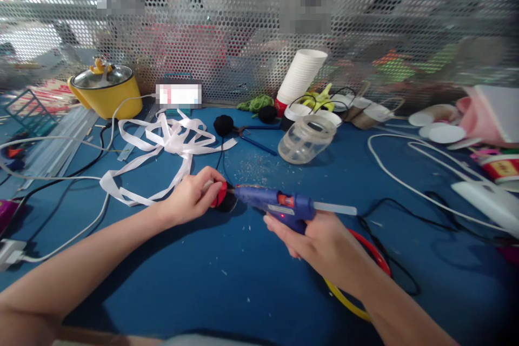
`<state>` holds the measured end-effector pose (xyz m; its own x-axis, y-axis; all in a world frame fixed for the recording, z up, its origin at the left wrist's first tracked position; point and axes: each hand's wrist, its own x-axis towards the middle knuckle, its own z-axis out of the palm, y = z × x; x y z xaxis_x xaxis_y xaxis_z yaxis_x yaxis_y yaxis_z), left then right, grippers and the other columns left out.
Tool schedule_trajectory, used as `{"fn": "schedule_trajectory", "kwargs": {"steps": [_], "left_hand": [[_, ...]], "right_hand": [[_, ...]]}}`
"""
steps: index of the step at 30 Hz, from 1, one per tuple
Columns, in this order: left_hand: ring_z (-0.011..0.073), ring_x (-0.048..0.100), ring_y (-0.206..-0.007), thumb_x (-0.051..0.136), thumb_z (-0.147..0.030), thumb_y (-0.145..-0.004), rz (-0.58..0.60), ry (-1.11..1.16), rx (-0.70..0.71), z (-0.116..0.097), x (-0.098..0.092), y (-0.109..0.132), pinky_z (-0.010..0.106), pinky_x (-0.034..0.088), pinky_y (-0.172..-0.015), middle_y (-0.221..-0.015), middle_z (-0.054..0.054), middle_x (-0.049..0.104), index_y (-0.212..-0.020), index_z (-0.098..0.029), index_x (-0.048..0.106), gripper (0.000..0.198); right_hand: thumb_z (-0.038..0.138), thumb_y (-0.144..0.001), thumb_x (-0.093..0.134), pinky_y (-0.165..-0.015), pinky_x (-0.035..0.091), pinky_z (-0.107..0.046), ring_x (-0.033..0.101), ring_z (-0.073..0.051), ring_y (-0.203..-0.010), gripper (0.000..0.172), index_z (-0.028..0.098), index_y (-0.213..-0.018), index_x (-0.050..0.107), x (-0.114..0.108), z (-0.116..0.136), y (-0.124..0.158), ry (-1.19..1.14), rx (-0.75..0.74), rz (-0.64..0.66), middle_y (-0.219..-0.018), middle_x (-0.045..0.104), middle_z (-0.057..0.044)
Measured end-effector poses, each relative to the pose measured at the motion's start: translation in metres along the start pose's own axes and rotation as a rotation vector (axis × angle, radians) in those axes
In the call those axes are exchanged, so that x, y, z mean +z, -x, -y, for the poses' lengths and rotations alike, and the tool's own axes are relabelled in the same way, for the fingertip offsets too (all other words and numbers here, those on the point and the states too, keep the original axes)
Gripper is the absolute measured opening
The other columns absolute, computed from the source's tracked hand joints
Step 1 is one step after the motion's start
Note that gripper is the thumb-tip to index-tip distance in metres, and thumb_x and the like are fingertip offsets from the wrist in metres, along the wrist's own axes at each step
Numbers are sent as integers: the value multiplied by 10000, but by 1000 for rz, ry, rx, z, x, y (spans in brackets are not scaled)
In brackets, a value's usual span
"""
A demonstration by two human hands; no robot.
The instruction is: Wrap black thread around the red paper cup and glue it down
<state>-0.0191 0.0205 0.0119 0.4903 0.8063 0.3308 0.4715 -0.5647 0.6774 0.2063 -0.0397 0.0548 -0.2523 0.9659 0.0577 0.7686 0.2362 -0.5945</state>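
My right hand (pixel 320 243) is wrapped around the handle of a blue hot glue gun (pixel 265 200), whose small red light is lit. A pale glue stick (pixel 336 209) pokes out of its back end. The gun's nozzle points left, right at a small red and black piece (pixel 220 194) pinched in the fingers of my left hand (pixel 192 197). Whether the nozzle touches the piece I cannot tell. A black thread runs up from near that piece to a ball of black yarn (pixel 224 125). My fingers partly hide the red piece.
White ribbon (pixel 174 140) lies tangled beyond my left hand. A clear plastic jar (pixel 306 140), stacked paper cups (pixel 302 75) and blue-handled pliers (pixel 259 144) stand or lie farther back. At left is a yellow pot (pixel 109 97); cables cross both sides. A perforated metal screen (pixel 227 27) closes the back.
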Motion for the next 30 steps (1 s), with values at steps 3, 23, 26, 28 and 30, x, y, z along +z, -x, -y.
{"fn": "schedule_trajectory", "kwargs": {"steps": [3, 23, 26, 28, 30], "left_hand": [[78, 538, -467, 384, -220, -882, -4, 1, 0, 0, 1, 0, 177, 410, -479, -574, -9, 605, -915, -130, 509, 157], [75, 534, -470, 382, -229, -884, 1, -3, -34, 0, 1, 1, 177, 405, -490, -584, -17, 607, -920, -139, 504, 156], [71, 527, -461, 380, -238, -887, -5, 3, -51, 1, 1, 1, 175, 399, -486, -571, -25, 598, -920, -144, 502, 157], [71, 526, -462, 379, -240, -888, -5, 9, -56, 0, 1, 0, 174, 396, -487, -570, -27, 596, -920, -145, 501, 158], [72, 527, -468, 380, -243, -888, -3, 10, -64, 0, 1, 0, 178, 397, -492, -579, -25, 599, -921, -144, 501, 160]], "right_hand": [[330, -827, 498, -417, 435, -213, 514, -106, -352, 305, 208, -561, 582, 2, -6, 0, 33, -51, -2, -386, 525, 41], [327, -850, 486, -398, 405, -216, 487, -115, -336, 359, 224, -541, 636, 3, -7, 3, 189, -212, -52, -345, 499, 29], [327, -853, 480, -394, 396, -221, 486, -120, -338, 351, 229, -566, 656, 3, -6, 4, 209, -238, -55, -345, 489, 29], [314, -853, 475, -399, 394, -224, 490, -122, -344, 349, 232, -570, 662, 4, -6, 3, 212, -256, -66, -354, 492, 25], [320, -844, 484, -406, 399, -229, 508, -130, -364, 331, 235, -581, 667, 4, -4, 2, 205, -235, -108, -370, 504, 17]]}}
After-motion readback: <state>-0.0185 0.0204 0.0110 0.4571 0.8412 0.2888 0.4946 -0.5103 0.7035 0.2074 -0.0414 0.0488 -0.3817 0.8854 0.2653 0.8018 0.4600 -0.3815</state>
